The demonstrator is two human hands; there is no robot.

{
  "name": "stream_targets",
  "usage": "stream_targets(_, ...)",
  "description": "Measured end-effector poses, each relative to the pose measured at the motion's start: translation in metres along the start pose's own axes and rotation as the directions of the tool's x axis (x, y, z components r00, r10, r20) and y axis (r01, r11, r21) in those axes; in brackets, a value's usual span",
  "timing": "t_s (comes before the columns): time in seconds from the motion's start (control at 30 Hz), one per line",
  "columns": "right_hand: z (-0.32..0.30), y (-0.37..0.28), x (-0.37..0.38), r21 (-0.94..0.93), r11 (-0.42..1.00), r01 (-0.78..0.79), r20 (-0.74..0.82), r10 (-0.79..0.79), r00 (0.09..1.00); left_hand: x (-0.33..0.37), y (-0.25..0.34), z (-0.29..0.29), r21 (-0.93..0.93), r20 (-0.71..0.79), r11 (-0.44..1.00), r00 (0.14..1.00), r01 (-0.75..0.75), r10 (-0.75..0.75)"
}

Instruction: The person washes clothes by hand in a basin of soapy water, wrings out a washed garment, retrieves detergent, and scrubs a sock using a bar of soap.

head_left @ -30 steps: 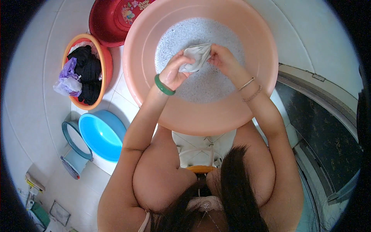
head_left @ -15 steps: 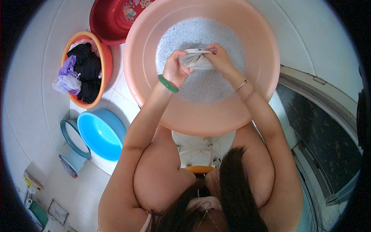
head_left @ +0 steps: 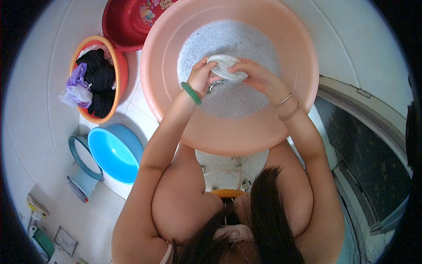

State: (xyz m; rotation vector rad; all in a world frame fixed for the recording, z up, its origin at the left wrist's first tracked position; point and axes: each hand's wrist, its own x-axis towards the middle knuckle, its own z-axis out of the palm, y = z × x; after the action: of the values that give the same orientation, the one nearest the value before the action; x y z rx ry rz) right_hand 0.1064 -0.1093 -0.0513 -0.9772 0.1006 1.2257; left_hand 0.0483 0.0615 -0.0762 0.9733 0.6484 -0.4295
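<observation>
A small wet white cloth (head_left: 223, 67) is bunched up between my two hands, above the sudsy water (head_left: 239, 102). My left hand (head_left: 203, 74) grips its left end, thumb on top. On the other end, my right hand (head_left: 256, 74) is closed with its thumb pressed over the folds. What kind of cloth it is I cannot make out. Under both hands stands a large peach-coloured basin (head_left: 226, 136), with foam and bubbles over its water. Some water shows dark and rippled just below the cloth.
On the left, an orange-rimmed tub (head_left: 118, 81) holds black clothes (head_left: 100, 77) and a purple-and-white plastic bag (head_left: 77, 90). A red basin (head_left: 121, 28) touches the large one at the back. Nearer stands a blue basin (head_left: 116, 152). A dark panel (head_left: 351, 141) lies to the right.
The cloth was spread with a hollow, opened side showing; now it is gathered into a tighter bundle. My right hand has turned and come slightly nearer, its thumb now over the cloth.
</observation>
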Motion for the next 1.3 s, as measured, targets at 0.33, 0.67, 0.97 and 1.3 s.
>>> stream_targets(0.33, -0.012, 0.026, 0.018, 0.16, 0.984, 0.083, -0.304, -0.031, 0.952, -0.011, 0.004, 0.012, -0.546, 0.295, 0.8, 0.951, 0.249, -0.095)
stream_targets(0.67, -0.001, -0.016, -0.011, 0.031, 0.996, 0.084, -0.042, -0.082, 0.996, -0.011, 0.015, 0.002, 0.513, 0.187, 0.843, 0.98, -0.162, 0.075)
stream_targets(0.97, -0.002, 0.013, 0.009, 0.356, 0.934, -0.025, -0.055, 0.047, 0.997, -0.019, 0.011, 0.016, -0.641, 0.343, 0.748, 0.936, 0.171, 0.08)
stream_targets(1.3, -0.004, 0.005, 0.002, -0.629, 0.77, 0.105, -0.227, -0.311, 0.923, -0.026, 0.019, 0.018, -0.224, 0.235, 0.972, 0.963, -0.077, 0.13)
